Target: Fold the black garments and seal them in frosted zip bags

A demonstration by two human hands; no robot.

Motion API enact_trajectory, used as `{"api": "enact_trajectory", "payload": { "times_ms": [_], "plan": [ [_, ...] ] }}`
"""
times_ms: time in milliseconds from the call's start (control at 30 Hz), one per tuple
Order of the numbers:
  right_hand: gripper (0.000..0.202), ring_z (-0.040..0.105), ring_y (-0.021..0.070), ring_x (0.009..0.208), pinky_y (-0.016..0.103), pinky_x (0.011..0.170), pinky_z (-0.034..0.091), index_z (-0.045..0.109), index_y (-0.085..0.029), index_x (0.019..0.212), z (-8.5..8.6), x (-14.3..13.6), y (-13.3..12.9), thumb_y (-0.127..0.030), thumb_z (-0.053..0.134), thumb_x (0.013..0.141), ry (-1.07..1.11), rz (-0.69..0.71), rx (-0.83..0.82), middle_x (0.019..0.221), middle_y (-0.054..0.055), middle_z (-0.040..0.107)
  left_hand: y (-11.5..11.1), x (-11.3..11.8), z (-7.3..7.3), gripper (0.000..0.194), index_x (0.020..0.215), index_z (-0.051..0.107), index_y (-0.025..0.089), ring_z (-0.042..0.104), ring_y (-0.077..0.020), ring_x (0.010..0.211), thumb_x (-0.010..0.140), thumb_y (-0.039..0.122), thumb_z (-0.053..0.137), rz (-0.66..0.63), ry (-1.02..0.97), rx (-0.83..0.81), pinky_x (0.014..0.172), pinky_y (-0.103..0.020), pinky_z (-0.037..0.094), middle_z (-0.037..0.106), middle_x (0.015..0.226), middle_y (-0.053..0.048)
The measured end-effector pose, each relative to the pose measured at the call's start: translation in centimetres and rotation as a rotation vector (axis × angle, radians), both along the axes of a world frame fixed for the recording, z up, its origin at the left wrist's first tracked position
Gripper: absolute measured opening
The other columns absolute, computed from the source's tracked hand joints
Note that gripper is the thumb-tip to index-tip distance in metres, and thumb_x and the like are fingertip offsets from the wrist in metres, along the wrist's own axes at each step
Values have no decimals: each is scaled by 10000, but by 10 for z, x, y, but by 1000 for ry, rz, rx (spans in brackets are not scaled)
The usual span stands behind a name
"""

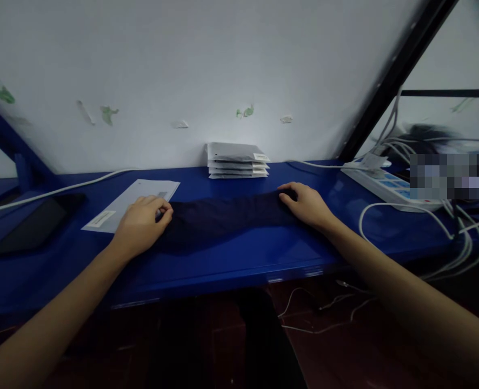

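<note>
A long dark navy piece of folded cloth (227,216) stretches from side to side on the blue table, low and fairly flat. My left hand (144,221) pinches its left end, thumb and fingers closed. At the opposite end, my right hand (306,204) has its thumb and fingers curled together on the cloth's far corner. Partly under and behind my left hand lies a flat white packet (128,200) with a small label. The cloth's exact kind cannot be made out in the dim light.
Several white packets (237,152) are stacked against the wall. A dark tablet-like slab (40,224) lies at the left, with a white cable (81,183) behind it. At the right sit a power strip (393,189) and tangled white cables (466,246). The table's front edge (223,283) runs below my hands.
</note>
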State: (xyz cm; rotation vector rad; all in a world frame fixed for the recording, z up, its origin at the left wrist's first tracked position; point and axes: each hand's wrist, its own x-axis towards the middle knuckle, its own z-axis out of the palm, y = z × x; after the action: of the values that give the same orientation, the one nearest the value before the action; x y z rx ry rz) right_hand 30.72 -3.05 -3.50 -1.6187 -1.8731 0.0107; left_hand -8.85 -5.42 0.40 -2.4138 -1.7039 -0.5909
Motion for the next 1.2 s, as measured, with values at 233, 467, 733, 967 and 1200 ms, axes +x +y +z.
{"api": "enact_trajectory", "payload": {
  "times_ms": [233, 467, 733, 967, 1200],
  "plan": [
    [273, 634, 258, 946, 419, 894, 483, 695, -186, 1099, 2, 0, -2, -279, 553, 885, 6, 3, -6, 1012, 99, 713, -1, 1, 0, 247, 830, 611, 216, 571, -282, 916, 890, 368, 426, 18, 11, 5, 823, -411, 451, 651, 875, -78],
    [271, 639, 265, 946, 434, 890, 488, 700, -194, 1087, 1, 0, -2, -284, 550, 880, 8, -5, -1, 1004, 103, 714, -2, 1, 2, 238, 817, 608, 226, 571, -287, 901, 874, 381, 437, 9, 8, -6, 820, -418, 445, 650, 857, -76],
    [278, 639, 273, 953, 441, 889, 488, 701, -196, 1082, 2, 1, -2, -293, 539, 878, 13, 7, -2, 1002, 107, 713, -3, 2, 2, 248, 824, 609, 226, 572, -293, 915, 870, 390, 428, 14, 4, -11, 807, -413, 444, 650, 869, -78],
    [314, 650, 283, 976, 433, 902, 482, 682, -174, 1129, 3, -2, -2, -322, 535, 894, 52, -17, -7, 1041, 125, 720, -1, 0, 1, 252, 831, 608, 221, 577, -285, 915, 889, 376, 418, 11, 35, 6, 820, -409, 445, 662, 883, -80],
    [412, 649, 290, 917, 443, 904, 461, 708, -191, 852, -1, 0, 4, -383, 367, 983, -30, -95, -10, 917, 140, 713, -11, 9, 6, 230, 825, 622, 228, 586, -301, 949, 891, 344, 435, 152, 160, 78, 861, -434, 429, 695, 869, -72]
  ]
}}
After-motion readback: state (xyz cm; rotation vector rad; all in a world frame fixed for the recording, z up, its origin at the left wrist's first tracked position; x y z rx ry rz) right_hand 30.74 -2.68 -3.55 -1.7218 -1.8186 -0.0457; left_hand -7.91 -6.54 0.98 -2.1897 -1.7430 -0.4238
